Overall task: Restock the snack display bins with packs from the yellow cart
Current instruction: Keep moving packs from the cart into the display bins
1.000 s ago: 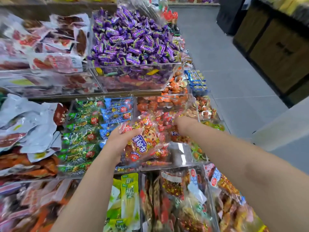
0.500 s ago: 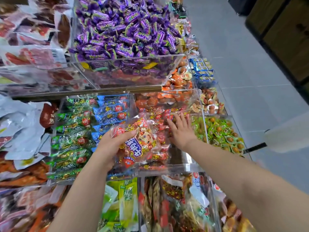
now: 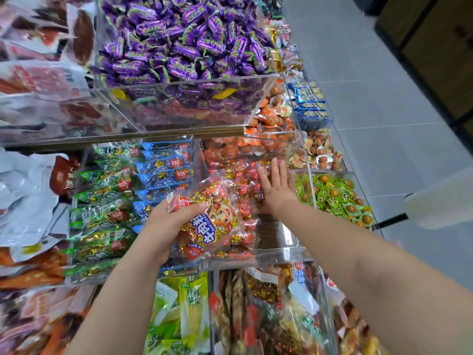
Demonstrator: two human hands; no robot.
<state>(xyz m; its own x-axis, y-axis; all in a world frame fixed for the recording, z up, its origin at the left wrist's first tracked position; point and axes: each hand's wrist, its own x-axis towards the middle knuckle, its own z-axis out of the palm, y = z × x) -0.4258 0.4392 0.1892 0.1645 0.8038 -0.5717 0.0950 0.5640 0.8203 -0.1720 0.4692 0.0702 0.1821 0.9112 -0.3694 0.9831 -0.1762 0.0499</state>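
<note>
Here the left hand (image 3: 163, 226) grips a clear pack of red and gold wrapped snacks (image 3: 207, 221), thumb across the pack's upper left corner and fingers curled under its lower edge. The pack is held tilted, just above the front left part of the clear acrylic bin (image 3: 281, 252) in the middle row of the display. Its printed face, with a cartoon figure and a blue label, is turned up toward the camera.

The right hand (image 3: 276, 185) lies flat and spread, palm down, on the red packs (image 3: 240, 175) heaped in the back half of that same bin, fingers pointing away from the person and toward the bin's rear wall. It holds nothing. The front right part of the bin is bare, its clear floor showing.

To the left of the bin, touching its side wall, a second compartment holds rows of green packs (image 3: 102, 216) and blue packs (image 3: 163, 170). To the bin's right sits a compartment of small green-wrapped pieces (image 3: 335, 196). Behind and above the bin, on the upper tier, a large clear tub is piled with purple wrapped candies (image 3: 184, 42), and orange-wrapped pieces (image 3: 268, 116) fill the compartment just behind the bin. Below the bin's front edge stand green pouches (image 3: 189, 308).
</note>
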